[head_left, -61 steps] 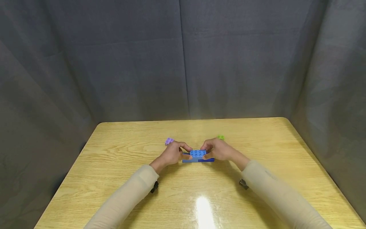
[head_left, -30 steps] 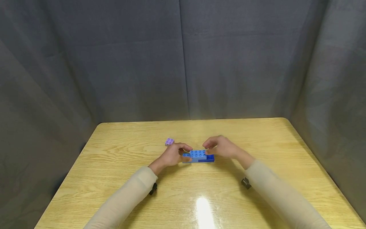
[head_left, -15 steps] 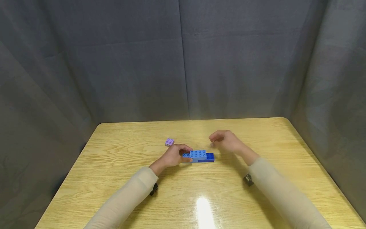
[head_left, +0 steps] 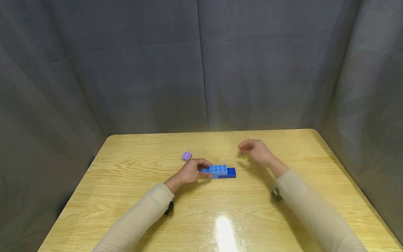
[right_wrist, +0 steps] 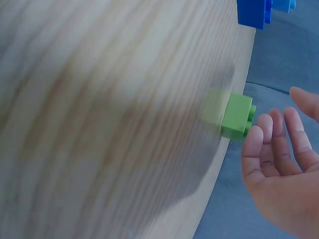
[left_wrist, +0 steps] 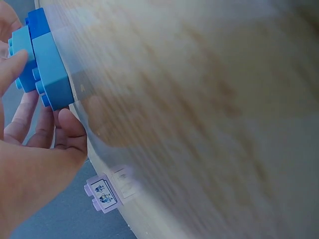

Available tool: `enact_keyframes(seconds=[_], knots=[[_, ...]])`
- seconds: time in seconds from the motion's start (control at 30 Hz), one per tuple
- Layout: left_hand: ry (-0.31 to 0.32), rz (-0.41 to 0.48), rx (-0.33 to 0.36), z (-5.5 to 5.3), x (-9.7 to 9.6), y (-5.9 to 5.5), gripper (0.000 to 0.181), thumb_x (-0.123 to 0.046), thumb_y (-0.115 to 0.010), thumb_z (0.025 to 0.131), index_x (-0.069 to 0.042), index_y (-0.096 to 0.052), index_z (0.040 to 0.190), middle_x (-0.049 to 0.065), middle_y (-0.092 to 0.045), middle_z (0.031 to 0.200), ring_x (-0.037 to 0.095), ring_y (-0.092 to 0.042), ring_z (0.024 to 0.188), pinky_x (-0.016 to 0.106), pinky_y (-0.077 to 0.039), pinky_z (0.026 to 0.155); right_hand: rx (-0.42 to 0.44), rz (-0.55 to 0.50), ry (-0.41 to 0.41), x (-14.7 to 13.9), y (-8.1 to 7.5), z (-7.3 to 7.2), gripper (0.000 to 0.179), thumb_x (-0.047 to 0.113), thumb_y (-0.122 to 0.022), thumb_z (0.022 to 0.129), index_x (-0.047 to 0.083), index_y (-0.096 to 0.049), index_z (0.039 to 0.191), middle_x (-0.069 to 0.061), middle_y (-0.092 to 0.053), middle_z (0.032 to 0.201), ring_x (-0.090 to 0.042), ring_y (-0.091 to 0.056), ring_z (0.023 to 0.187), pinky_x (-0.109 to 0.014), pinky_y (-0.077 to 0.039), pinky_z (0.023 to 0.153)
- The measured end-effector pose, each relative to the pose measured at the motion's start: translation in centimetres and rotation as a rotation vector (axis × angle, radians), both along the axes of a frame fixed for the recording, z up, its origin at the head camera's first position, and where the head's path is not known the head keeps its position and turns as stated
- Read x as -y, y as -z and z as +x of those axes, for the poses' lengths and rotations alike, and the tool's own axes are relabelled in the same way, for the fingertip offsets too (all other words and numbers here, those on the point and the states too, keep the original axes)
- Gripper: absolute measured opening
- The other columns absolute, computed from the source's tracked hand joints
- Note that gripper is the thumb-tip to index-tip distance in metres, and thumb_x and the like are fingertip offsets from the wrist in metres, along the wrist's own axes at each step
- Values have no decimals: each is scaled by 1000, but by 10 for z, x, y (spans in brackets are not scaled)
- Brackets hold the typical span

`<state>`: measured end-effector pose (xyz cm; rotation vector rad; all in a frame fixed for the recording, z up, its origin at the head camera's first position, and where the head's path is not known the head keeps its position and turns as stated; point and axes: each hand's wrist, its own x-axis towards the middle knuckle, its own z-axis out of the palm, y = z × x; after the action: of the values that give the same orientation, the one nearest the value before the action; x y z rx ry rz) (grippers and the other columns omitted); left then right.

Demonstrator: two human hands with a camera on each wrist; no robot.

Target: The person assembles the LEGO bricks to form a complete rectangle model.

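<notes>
A light blue brick (head_left: pixel 218 170) sits across two bricks in a low stack at mid-table: another light blue brick (left_wrist: pixel 52 74) at the left and a dark blue brick (head_left: pixel 232 172) at the right. My left hand (head_left: pixel 190 171) holds the stack's left end, thumb on the near side and fingers behind. Over a green brick (right_wrist: pixel 236 116), partly hidden in the head view, hovers my right hand (head_left: pixel 260 153). Its fingers are loosely bent and, in the right wrist view, appear just apart from the green studs, holding nothing.
Behind my left hand lies a lavender brick (head_left: pixel 186 156) with a printed side. The wooden table (head_left: pixel 151 147) ends at a dark grey curtain (head_left: pixel 157 87). Black wrist cameras hang under both sleeves.
My right hand has let go of the stack's right end and moved right and back, to above the green brick. The left hand has stayed on the stack.
</notes>
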<state>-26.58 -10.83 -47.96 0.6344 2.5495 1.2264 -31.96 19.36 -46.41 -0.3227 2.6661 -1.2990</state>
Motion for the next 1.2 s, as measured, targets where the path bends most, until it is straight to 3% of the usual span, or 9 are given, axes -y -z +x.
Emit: enact_keyframes(seconds=[0.37, 0.6, 0.83, 1.07, 1.2], knots=[[2, -1, -3, -1, 0, -1, 37, -20, -79, 87, -9, -70, 121, 5, -71, 114, 17, -63, 103, 35, -53, 93, 57, -106, 27, -8, 1, -7, 38, 10, -67, 95, -2, -61, 130, -25, -62, 132, -34, -64, 112, -41, -57, 87], [-3, -4, 5, 0, 1, 0, 36, -22, -79, 87, -10, -70, 120, 4, -71, 112, 17, -61, 98, 32, -51, 88, 89, -123, 54, -12, 3, -9, 41, 7, -67, 93, -4, -59, 132, -27, -59, 135, -29, -66, 100, -38, -56, 82], [-4, -11, 5, -1, 1, 0, 37, -22, -80, 86, -10, -70, 120, 5, -71, 112, 18, -60, 97, 33, -52, 88, 134, -89, 45, -14, 8, -10, 44, 6, -67, 91, 0, -58, 134, -24, -55, 141, -33, -59, 117, -33, -55, 83], [-8, -14, 14, 0, 1, 1, 37, -23, -79, 87, -11, -70, 121, 4, -71, 113, 17, -60, 98, 33, -51, 91, 137, -42, 16, -15, 10, -11, 45, 4, -67, 90, 2, -59, 134, -25, -53, 143, -40, -50, 132, -42, -53, 95], [-9, -17, 20, 0, 2, 2, 37, -22, -79, 88, -10, -69, 121, 4, -70, 114, 17, -60, 98, 32, -51, 90, 130, -15, 9, -14, 11, -12, 45, 1, -67, 88, 1, -60, 133, -26, -53, 143, -41, -49, 133, -41, -53, 93]])
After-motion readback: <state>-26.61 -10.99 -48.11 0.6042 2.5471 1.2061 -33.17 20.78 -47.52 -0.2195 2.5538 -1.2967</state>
